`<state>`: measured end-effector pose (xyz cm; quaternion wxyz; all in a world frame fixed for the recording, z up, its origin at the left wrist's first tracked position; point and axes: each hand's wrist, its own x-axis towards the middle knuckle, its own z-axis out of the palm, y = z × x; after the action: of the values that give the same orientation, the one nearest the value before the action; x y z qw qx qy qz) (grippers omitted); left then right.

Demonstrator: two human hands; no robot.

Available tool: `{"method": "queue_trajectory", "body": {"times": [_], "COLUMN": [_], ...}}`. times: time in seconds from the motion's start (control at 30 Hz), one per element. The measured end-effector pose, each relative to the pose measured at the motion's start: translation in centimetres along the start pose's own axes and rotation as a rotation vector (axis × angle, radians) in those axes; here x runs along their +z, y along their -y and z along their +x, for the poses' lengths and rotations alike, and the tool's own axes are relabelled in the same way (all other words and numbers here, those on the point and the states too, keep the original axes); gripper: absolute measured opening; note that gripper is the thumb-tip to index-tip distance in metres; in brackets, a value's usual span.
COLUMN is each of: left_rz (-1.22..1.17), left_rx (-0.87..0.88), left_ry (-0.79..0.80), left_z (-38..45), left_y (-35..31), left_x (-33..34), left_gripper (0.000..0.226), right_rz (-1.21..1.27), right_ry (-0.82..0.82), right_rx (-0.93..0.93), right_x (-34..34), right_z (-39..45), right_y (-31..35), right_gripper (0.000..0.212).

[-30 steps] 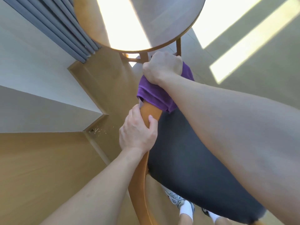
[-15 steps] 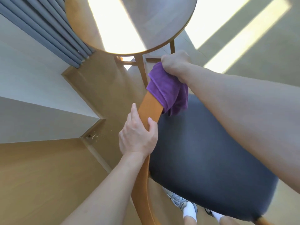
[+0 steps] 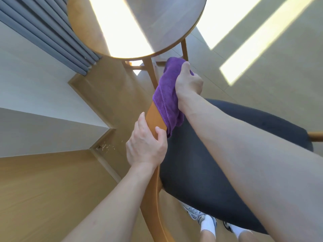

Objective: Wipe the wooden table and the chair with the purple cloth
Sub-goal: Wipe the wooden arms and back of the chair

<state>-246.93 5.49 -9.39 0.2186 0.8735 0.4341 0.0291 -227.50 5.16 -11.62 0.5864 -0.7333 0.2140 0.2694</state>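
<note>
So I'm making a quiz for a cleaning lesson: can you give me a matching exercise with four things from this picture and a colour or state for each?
Things:
1. cloth
2. chair seat
3. table top
4. left hand

States:
A. gripping the wooden chair back
B. dark grey, padded
C. purple, draped over the chair back under the right hand
D. round, wooden, with a sunlit stripe

Pairs: 1-C, 2-B, 3-D, 4-A

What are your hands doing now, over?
Left hand gripping the chair's wooden back. Right hand pressing the purple cloth onto that back. Nothing in the way.
</note>
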Motion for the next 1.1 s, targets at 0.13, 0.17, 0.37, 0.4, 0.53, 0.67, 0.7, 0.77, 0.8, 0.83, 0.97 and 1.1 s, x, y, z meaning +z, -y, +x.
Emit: {"method": "queue_trajectory", "body": {"times": [0.13, 0.17, 0.37, 0.4, 0.53, 0.67, 0.7, 0.77, 0.8, 0.83, 0.97, 1.1], "left_rz": [0.027, 0.031, 0.010, -0.003, -0.066, -0.096, -0.117, -0.155, -0.176, -0.202, -0.341, -0.453], "left_rx": [0.024, 0.032, 0.028, 0.029, 0.009, 0.019, 0.025, 0.034, 0.038, 0.043, 0.023, -0.088], "left_ry": [-0.015, -0.011, -0.009, -0.010, -0.015, -0.010, -0.004, -0.011, -0.025, -0.044, -0.123, -0.187], "left_z": [0.2, 0.2, 0.4, 0.4, 0.4, 0.4, 0.4, 0.5, 0.4, 0.3, 0.1, -0.6], "left_y": [0.3, 0.5, 0.7, 0.7, 0.3, 0.3, 0.4, 0.5, 0.6, 0.6, 0.9, 1.4], "left_x": [0.1, 0.2, 0.1, 0.0, -0.2, -0.3, -0.3, -0.4, -0.5, -0.6, -0.7, -1.1], "left_gripper": [0.062, 0.062, 0.055, 0.052, 0.027, 0.021, 0.022, 0.025, 0.027, 0.027, 0.024, 0.028], "right_rz": [-0.469, -0.586, -1.151, -1.136, -1.099, -1.143, -1.196, -1.280, -1.306, -1.324, -1.315, -1.321], "right_ry": [0.233, 0.286, 0.055, -0.005, 0.142, 0.283, 0.317, 0.353, 0.332, 0.288, 0.154, 0.149], "right_rx": [-0.065, -0.102, -0.756, -0.890, -1.144, -1.279, -1.310, -1.309, -1.298, -1.285, -1.219, -1.216], "right_x": [-0.3, -0.1, 0.8, 0.2, -1.6, -2.2, -2.1, -1.2, -0.5, 0.0, 0.9, 0.6], "right_z": [2.2, 2.3, -0.2, -1.4, -5.9, -4.5, -3.6, -2.2, -1.9, -1.9, -2.0, -1.9], "right_y": [5.1, 6.1, 3.3, 1.8, -3.2, -2.5, -1.6, 0.4, 1.0, 1.2, 0.6, 0.8], "right_gripper": [0.046, 0.045, 0.035, 0.038, 0.039, 0.040, 0.042, 0.043, 0.042, 0.043, 0.046, 0.048]}}
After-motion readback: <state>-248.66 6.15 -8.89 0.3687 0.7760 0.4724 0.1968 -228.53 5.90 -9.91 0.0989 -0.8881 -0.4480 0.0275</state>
